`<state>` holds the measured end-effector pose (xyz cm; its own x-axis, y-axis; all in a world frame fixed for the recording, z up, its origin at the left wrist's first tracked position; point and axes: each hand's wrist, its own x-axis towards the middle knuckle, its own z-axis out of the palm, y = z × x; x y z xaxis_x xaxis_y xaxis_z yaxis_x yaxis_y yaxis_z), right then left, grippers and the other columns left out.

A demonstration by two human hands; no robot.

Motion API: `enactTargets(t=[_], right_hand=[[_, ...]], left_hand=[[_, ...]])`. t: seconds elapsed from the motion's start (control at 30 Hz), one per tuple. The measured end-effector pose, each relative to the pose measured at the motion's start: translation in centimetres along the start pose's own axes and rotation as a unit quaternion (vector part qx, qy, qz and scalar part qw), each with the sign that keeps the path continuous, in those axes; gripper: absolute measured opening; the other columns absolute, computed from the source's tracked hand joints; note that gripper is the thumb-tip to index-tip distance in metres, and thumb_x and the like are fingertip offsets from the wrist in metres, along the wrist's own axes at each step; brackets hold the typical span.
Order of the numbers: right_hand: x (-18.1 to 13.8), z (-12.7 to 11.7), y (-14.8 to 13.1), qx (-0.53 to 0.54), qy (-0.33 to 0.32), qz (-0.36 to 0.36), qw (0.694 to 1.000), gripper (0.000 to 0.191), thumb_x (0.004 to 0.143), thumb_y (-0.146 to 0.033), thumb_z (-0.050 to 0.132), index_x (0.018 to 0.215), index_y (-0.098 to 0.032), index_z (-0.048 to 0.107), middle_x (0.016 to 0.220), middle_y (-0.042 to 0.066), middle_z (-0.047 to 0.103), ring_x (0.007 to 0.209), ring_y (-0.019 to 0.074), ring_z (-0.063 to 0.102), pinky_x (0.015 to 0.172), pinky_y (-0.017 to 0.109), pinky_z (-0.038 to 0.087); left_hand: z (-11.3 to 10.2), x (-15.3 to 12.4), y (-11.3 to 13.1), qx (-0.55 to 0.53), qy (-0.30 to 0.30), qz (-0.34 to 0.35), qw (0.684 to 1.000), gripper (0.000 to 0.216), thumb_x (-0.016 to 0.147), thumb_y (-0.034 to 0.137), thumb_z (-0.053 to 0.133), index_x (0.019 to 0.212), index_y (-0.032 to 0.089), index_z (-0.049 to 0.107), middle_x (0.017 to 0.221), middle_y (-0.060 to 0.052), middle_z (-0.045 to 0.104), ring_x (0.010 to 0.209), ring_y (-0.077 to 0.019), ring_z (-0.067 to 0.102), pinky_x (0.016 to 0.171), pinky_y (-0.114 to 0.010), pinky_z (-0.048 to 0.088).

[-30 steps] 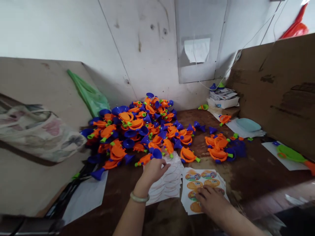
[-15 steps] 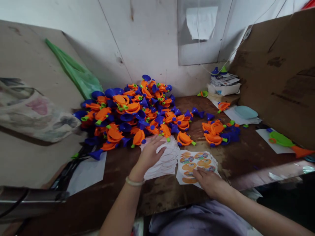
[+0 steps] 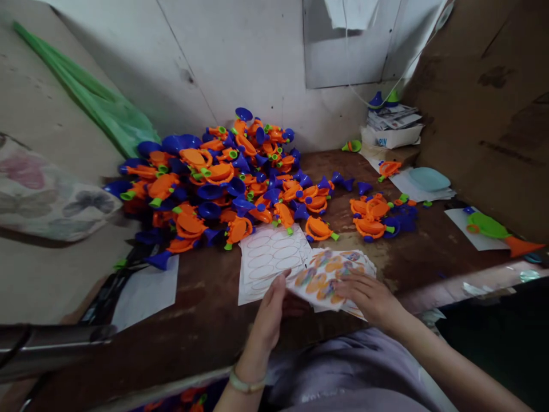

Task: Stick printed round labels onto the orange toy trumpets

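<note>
A stack of round-printed sticker sheets [image 3: 328, 280] is raised and bowed above the brown table [image 3: 201, 303]. My right hand [image 3: 366, 297] lies over its right part, with the fingers on top. My left hand [image 3: 270, 317] stands upright at its left edge, the fingertips against the paper. Just beyond lies a white sheet with oval outlines [image 3: 268, 263]. A large heap of orange and blue plastic toy parts [image 3: 206, 191] fills the table behind it, and a smaller heap [image 3: 373, 220] sits to the right.
A green plastic bag [image 3: 86, 100] and a patterned cloth bag [image 3: 47, 191] lie left of the heap. Cardboard [image 3: 484, 114] stands along the right side. A green-and-orange toy [image 3: 489, 226] rests on paper near the table's right edge, and a paper-filled box [image 3: 390, 134] sits at the back.
The sticker stack has been lifted off the table and now bows upward. My left hand has moved from the oval sheet to the stack's left edge, and the view has tilted downward.
</note>
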<state>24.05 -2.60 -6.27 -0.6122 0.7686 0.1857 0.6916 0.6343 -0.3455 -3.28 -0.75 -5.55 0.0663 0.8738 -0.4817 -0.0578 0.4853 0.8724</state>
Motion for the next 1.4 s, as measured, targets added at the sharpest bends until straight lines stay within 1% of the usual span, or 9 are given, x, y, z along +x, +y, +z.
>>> enactTargets(t=[0.13, 0.27, 0.37, 0.5, 0.67, 0.8, 1.03, 1.2, 1.4], right_hand=[[-0.5, -0.3, -1.5, -0.013, 0.199, -0.163, 0.966, 0.03, 0.11, -0.013, 0.056, 0.126, -0.027, 0.077, 0.124, 0.005, 0.086, 0.142, 0.021, 0.068, 0.124, 0.046, 0.053], [0.2, 0.3, -2.7, 0.108, 0.306, 0.02, 0.946, 0.035, 0.11, -0.02, 0.056, 0.135, -0.035, 0.076, 0.158, 0.008, 0.067, 0.157, 0.0263, 0.053, 0.122, 0.05, 0.054], [1.1, 1.1, -3.1, 0.312, 0.263, 0.179, 0.895, 0.037, 0.11, -0.038, 0.062, 0.145, -0.036, 0.071, 0.169, 0.012, 0.055, 0.15, 0.03, 0.061, 0.109, 0.047, 0.063], [2.3, 1.4, -3.1, 0.482, 0.174, 0.236, 0.826, 0.043, 0.101, -0.041, 0.073, 0.143, -0.03, 0.073, 0.121, 0.009, 0.083, 0.094, 0.0222, 0.083, 0.078, 0.036, 0.07], [3.3, -0.3, -3.6, 0.289, 0.287, 0.181, 0.895, 0.027, 0.094, -0.023, 0.076, 0.12, -0.028, 0.082, 0.1, 0.003, 0.083, 0.082, 0.0192, 0.077, 0.072, 0.03, 0.064], [3.7, -2.2, -4.2, 0.12, 0.348, 0.104, 0.924, 0.026, 0.098, -0.011, 0.065, 0.1, -0.03, 0.083, 0.087, 0.0, 0.075, 0.079, 0.018, 0.073, 0.069, 0.028, 0.06], [4.3, -4.2, -5.6, -0.049, 0.268, 0.125, 0.954, 0.023, 0.102, -0.018, 0.062, 0.102, -0.028, 0.083, 0.112, 0.01, 0.076, 0.108, 0.0304, 0.067, 0.09, 0.046, 0.056], [6.2, -4.7, -7.7, 0.017, 0.201, -0.007, 0.979, 0.021, 0.107, -0.022, 0.063, 0.123, -0.025, 0.077, 0.11, 0.005, 0.086, 0.115, 0.0263, 0.073, 0.102, 0.043, 0.057], [7.2, -3.6, -8.2, 0.046, 0.321, -0.083, 0.942, 0.025, 0.107, -0.016, 0.064, 0.123, -0.026, 0.079, 0.101, 0.004, 0.086, 0.093, 0.0187, 0.079, 0.086, 0.033, 0.066]], left_hand=[[-0.1, -0.5, 1.0, -0.068, -0.018, -0.015, 0.997, 0.103, 0.072, 0.072, 0.088, 0.155, 0.018, 0.06, 0.077, -0.004, 0.078, 0.057, -0.0194, 0.07, 0.051, -0.026, 0.049], [0.2, -1.6, 1.1, -0.075, 0.048, 0.098, 0.991, 0.069, 0.063, 0.051, 0.101, 0.122, 0.019, 0.084, 0.06, 0.007, 0.059, 0.045, -0.0054, 0.043, 0.045, -0.019, 0.032], [0.5, -2.2, 1.1, -0.064, 0.067, 0.141, 0.986, 0.056, 0.068, 0.051, 0.098, 0.112, 0.018, 0.088, 0.059, 0.006, 0.057, 0.047, -0.0064, 0.046, 0.047, -0.019, 0.037], [0.4, -2.8, 1.3, -0.021, 0.041, 0.181, 0.982, 0.057, 0.075, 0.045, 0.093, 0.125, 0.019, 0.084, 0.067, 0.002, 0.069, 0.051, -0.0087, 0.054, 0.049, -0.02, 0.045], [-0.2, -3.6, 2.0, 0.122, 0.068, 0.271, 0.952, 0.04, 0.083, 0.03, 0.084, 0.122, 0.024, 0.086, 0.078, -0.002, 0.082, 0.069, -0.0176, 0.075, 0.071, -0.026, 0.062], [0.0, -4.1, 3.0, 0.129, 0.109, 0.296, 0.94, 0.011, 0.078, 0.024, 0.081, 0.087, 0.025, 0.089, 0.071, -0.001, 0.081, 0.062, -0.0176, 0.074, 0.061, -0.023, 0.059], [0.8, -5.0, 4.5, 0.102, 0.063, 0.357, 0.926, 0.012, 0.087, 0.025, 0.078, 0.079, 0.021, 0.085, 0.061, -0.001, 0.077, 0.05, -0.013, 0.066, 0.05, -0.019, 0.049], [1.1, -5.8, 4.7, 0.154, 0.035, 0.384, 0.909, 0.027, 0.097, 0.026, 0.068, 0.074, 0.02, 0.079, 0.053, 0.001, 0.067, 0.047, -0.0115, 0.058, 0.051, -0.02, 0.045], [1.0, -6.1, 5.0, 0.097, 0.022, 0.303, 0.948, 0.056, 0.103, 0.054, 0.064, 0.059, 0.02, 0.068, 0.053, -0.001, 0.064, 0.051, -0.0135, 0.056, 0.054, -0.024, 0.047]])
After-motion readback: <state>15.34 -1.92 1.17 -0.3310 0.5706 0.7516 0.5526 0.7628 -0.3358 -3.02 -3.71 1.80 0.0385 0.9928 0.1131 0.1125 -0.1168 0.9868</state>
